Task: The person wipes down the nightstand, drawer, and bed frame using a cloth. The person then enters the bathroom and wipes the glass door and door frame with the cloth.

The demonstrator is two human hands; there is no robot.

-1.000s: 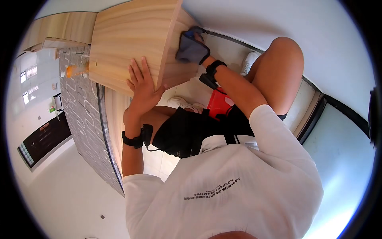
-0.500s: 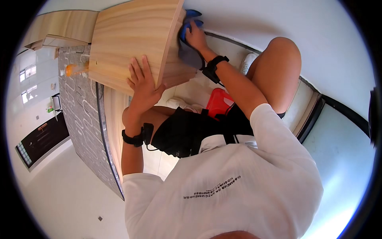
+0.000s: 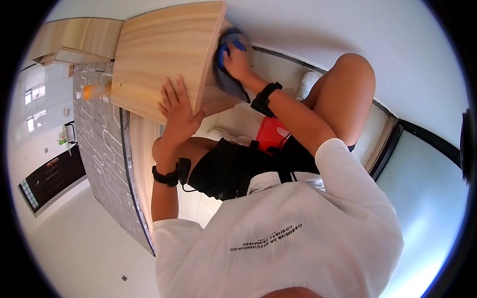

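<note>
My left hand [image 3: 179, 111] lies flat with its fingers spread on the top of a light wooden cabinet [image 3: 159, 54]. My right hand [image 3: 238, 62] is closed on a grey and blue cloth [image 3: 228, 82], pressed against the cabinet's side panel near the white wall. The cloth's lower part hangs down along that panel. Both wrists wear black straps with small devices.
A red object [image 3: 271, 133] sits on the floor between my legs. An orange-capped bottle [image 3: 88, 92] stands beside the cabinet on a grey patterned surface [image 3: 97, 134]. To the right is a frosted glass panel [image 3: 422, 174] with a dark frame [image 3: 390, 149].
My right hand has moved along the cabinet's side, first up towards the wall and then back down, and the cloth has changed shape. My left hand stays on the cabinet.
</note>
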